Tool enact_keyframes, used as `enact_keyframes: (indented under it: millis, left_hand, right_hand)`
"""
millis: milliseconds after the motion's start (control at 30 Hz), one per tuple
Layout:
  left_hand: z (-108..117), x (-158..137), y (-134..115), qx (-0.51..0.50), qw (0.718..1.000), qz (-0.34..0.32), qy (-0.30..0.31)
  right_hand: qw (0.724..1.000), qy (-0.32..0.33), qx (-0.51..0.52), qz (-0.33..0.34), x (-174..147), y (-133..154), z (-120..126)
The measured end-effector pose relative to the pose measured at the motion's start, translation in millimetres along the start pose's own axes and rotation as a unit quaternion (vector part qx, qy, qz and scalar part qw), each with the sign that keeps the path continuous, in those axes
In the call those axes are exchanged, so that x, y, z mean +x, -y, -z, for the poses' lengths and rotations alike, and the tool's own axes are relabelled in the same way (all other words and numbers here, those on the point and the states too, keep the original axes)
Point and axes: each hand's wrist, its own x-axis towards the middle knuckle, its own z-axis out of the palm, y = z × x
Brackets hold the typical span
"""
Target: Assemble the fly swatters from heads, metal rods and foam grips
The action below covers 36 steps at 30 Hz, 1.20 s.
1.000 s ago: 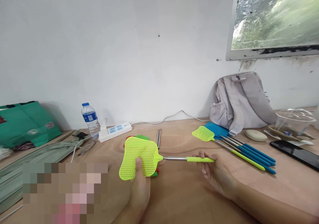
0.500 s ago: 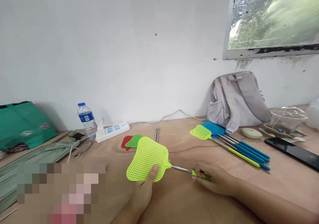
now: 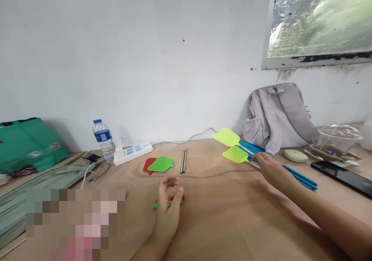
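Note:
My right hand (image 3: 266, 166) is closed on a yellow-green fly swatter (image 3: 226, 137) by its shaft or handle, above the pile at the right; the grip itself is hidden. Beneath it lie another yellow-green fly swatter (image 3: 235, 155) and several blue fly swatters (image 3: 254, 148) with blue handles (image 3: 300, 176). My left hand (image 3: 168, 201) is open and holds nothing, its fingers loosely curved. Just under it are a red handle (image 3: 180, 197) and a green handle (image 3: 155, 206). Farther back lie a green swatter head (image 3: 160, 164), a red swatter head (image 3: 148, 165) and metal rods (image 3: 183, 161).
A power strip (image 3: 133, 153) and a water bottle (image 3: 103, 137) stand at the back left, near a green bag (image 3: 31, 146). At the right are a grey backpack (image 3: 279, 117), a pale rounded case (image 3: 295, 155), a black phone (image 3: 343, 179) and a plastic bowl (image 3: 338, 137).
My right hand has carried the yellow-green fly swatter right and back to the pile. The left hand has let go of its head, uncovering the red and green handles.

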Motion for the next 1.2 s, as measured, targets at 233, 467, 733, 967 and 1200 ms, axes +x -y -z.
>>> enact_keyframes:
  millis: [233,467,733,967,1200]
  left_hand:
    - [-1,-1,2,0.007,1.000,0.018,0.001]
    - [-3,-1,0,-0.001,0.999,0.033,-0.004]
    - [-1,1,1,0.022,0.999,0.018,-0.019]
    - [12,13,-1,0.127,0.988,-0.089,-0.004]
    - [54,49,6,0.415,0.876,-0.236,-0.069]
  right_hand:
    - [0.975,0.098,-0.177,-0.087,-4,-29,-1]
    - [0.968,0.093,-0.231,-0.044,-8,-7,-7]
    - [0.976,0.083,-0.194,-0.046,-7,-5,-6]
    - [0.994,0.057,-0.034,0.089,-5,28,-1]
    - [0.953,0.147,0.147,0.218,-21,113,-18]
